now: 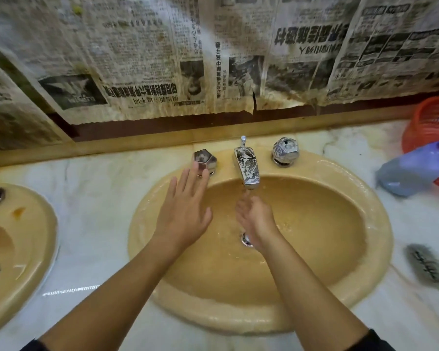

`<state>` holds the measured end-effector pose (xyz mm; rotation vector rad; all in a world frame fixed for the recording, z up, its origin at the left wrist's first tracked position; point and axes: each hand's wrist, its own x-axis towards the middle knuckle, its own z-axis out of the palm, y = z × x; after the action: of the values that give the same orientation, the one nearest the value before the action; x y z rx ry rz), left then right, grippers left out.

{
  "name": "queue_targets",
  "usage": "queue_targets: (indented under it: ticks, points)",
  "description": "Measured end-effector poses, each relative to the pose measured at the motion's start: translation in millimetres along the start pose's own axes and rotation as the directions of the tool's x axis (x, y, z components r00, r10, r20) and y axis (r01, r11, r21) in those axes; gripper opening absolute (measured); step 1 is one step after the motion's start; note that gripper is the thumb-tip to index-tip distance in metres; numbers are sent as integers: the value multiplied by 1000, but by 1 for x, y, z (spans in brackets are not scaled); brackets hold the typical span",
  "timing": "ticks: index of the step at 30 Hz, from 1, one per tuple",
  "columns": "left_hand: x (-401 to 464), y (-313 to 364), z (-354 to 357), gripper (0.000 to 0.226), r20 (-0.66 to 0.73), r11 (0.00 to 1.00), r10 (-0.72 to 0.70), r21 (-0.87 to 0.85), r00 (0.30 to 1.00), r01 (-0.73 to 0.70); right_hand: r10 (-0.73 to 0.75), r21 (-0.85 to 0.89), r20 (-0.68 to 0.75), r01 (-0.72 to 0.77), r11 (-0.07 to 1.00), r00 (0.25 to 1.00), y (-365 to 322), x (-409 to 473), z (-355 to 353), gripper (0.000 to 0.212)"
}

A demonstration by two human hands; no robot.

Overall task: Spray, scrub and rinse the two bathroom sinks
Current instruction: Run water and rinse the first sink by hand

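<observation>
Newspaper sheets [142,59]: yellowed, covering the wall behind the counter. Countertop [96,198]: pale marble, wet. Main sink [375,224]: tan oval basin set in the counter, centre of view, wet inside. Second sink [33,224]: same tan colour, partly in view at the left edge. Red basket [426,122]: far right, at the back. Blue bottle [411,173]: lying on its side just in front of the basket. Left hand [185,211]: fingers straight and spread, fingertips at the left tap knob [205,159], holding nothing. Right hand [256,216]: fingers loosely extended under the spout [247,167], in running water, above the drain [245,239]. Scrub brush [426,267]: on the counter, right of the basin. Right tap knob [285,150]: untouched.
</observation>
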<state>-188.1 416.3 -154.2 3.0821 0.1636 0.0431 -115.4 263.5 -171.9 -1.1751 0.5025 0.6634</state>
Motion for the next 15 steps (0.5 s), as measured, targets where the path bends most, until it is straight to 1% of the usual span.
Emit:
queue_targets:
  ticks: [2,4,6,8,10,12,13,15]
  points:
    - [-16,-8,17,78,19,991,112,66,994,-113,49,199,39,-56,979,998,-6,-7,17,46]
    - [-20,-19,34,78,51,966,215,138,975,-220,60,331,38,-69,941,997,-13,-11,21,57]
    - [-14,-28,43,81,99,917,279,268,955,-296,58,421,17,-60,905,998,-14,-13,20,59]
    - [-3,-31,45,85,147,835,328,415,933,-360,40,516,-28,-20,857,999,-14,-15,19,57]
    - [11,-25,50,84,208,729,393,523,896,-442,21,538,-24,-5,843,1000,-16,-20,19,58]
    - [25,-15,58,81,304,621,441,576,844,-532,0,544,-21,11,839,1000,-21,-25,18,58]
    - [33,-10,64,80,335,582,453,591,826,-559,-11,536,-36,29,844,999,-24,-28,18,56]
    - [47,2,79,80,350,536,468,618,812,-575,-26,480,-41,42,876,999,-30,-33,14,56]
